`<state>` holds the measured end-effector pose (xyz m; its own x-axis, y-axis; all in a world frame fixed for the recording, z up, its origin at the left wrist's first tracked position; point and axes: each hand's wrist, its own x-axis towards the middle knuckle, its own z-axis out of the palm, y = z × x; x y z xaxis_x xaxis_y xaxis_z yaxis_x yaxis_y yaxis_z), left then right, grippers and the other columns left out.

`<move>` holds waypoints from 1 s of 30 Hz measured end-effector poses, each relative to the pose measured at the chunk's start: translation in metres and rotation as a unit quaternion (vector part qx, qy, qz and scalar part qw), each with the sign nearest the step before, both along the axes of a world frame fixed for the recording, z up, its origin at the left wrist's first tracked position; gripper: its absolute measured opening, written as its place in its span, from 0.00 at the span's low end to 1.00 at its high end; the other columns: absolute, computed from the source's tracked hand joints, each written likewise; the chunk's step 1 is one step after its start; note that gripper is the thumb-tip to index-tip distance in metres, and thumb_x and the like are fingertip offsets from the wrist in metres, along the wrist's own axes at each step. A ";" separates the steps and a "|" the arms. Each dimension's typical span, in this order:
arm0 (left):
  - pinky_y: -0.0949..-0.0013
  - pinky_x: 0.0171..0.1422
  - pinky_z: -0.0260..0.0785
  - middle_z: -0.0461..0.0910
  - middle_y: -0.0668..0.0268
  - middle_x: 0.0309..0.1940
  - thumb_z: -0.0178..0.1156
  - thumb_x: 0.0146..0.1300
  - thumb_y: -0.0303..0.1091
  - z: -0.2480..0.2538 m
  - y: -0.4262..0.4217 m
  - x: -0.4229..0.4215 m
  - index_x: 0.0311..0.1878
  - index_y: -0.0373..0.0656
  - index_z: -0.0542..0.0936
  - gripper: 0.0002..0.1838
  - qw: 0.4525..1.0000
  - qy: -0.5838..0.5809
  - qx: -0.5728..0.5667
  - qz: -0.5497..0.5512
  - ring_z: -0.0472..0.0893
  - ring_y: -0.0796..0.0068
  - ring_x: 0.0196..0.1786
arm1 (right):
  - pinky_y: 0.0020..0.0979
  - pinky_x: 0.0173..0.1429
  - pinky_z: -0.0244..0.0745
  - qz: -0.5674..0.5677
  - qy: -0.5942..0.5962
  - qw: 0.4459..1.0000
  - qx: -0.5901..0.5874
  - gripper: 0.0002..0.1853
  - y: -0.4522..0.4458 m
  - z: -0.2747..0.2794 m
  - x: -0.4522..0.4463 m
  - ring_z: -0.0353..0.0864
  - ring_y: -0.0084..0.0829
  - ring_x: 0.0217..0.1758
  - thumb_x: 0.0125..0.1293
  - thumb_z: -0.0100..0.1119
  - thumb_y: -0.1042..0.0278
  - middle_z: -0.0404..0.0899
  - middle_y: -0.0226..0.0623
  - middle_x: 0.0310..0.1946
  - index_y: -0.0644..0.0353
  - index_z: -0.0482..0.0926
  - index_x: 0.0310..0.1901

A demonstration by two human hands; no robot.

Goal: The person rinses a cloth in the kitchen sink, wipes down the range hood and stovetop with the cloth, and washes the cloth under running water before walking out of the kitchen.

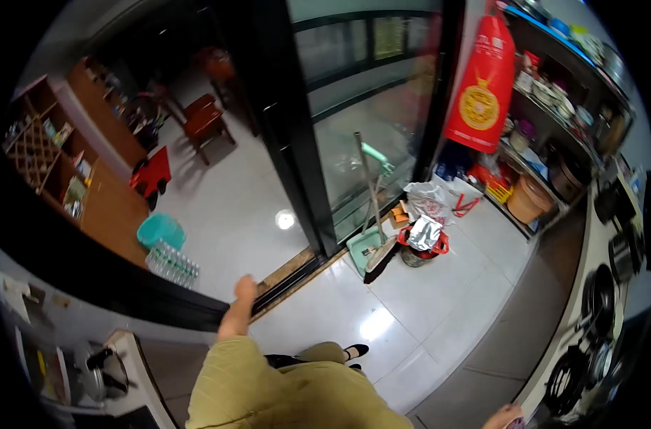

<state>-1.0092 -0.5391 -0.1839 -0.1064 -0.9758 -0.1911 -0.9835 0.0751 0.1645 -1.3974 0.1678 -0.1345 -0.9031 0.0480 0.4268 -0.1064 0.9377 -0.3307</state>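
My left hand (238, 309) reaches forward from a mustard-yellow quilted sleeve (229, 375), beside the floor track (286, 282) of the sliding glass door. It looks open, with nothing visible in it, though its fingers are foreshortened. At the bottom edge, near the counter (536, 375), my right hand (503, 417) is partly cut off. Its fingers are curled around a small dark purplish thing that I cannot make out. Below me on the tiles shows a black shoe (355, 352).
A green dustpan (365, 250) and a broom (380, 259) stand by the glass, next to a bin with a red rim (420, 256). Pans (599, 297) line the right counter. Beyond the door are bottled water (172, 264), a teal basin (161, 230) and a wooden chair (202, 120).
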 end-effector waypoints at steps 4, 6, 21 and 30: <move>0.54 0.47 0.68 0.77 0.50 0.42 0.51 0.55 0.36 -0.065 -0.007 0.181 0.40 0.38 0.77 0.14 0.991 -0.064 0.019 0.118 0.75 0.49 0.47 | 0.27 0.40 0.69 0.087 -0.177 0.973 -0.120 0.11 -0.140 -0.071 0.017 0.70 0.29 0.33 0.57 0.47 0.71 0.69 0.35 0.27 0.64 0.72 0.41; 0.58 0.43 0.71 0.78 0.51 0.39 0.52 0.55 0.35 -0.060 0.013 0.209 0.41 0.38 0.78 0.14 0.939 0.042 0.075 0.332 0.78 0.52 0.40 | 0.27 0.36 0.71 0.174 -0.345 0.904 -0.184 0.11 -0.206 -0.117 0.041 0.73 0.28 0.32 0.61 0.44 0.70 0.74 0.37 0.31 0.63 0.75 0.39; 0.62 0.31 0.70 0.79 0.59 0.26 0.60 0.50 0.34 -0.101 -0.167 0.283 0.45 0.37 0.77 0.18 0.898 0.267 0.258 0.238 0.77 0.68 0.25 | 0.29 0.31 0.75 0.432 -0.506 0.721 0.196 0.19 -0.621 -0.194 0.133 0.80 0.28 0.22 0.51 0.58 0.60 0.80 0.39 0.25 0.61 0.78 0.43; 0.72 0.20 0.64 0.76 0.61 0.21 0.58 0.49 0.34 -0.111 -0.401 0.268 0.52 0.37 0.74 0.24 0.865 0.370 0.229 0.249 0.72 0.76 0.18 | 0.30 0.28 0.76 0.458 -0.523 0.682 0.226 0.19 -0.803 -0.206 0.149 0.79 0.28 0.23 0.51 0.59 0.58 0.80 0.37 0.25 0.59 0.78 0.43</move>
<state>-0.7416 -0.9404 -0.2946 0.0460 -0.7759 -0.6292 -0.4874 -0.5672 0.6639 -1.2481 -0.6349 -0.3407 -0.2869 -0.6642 -0.6903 -0.6434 0.6675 -0.3748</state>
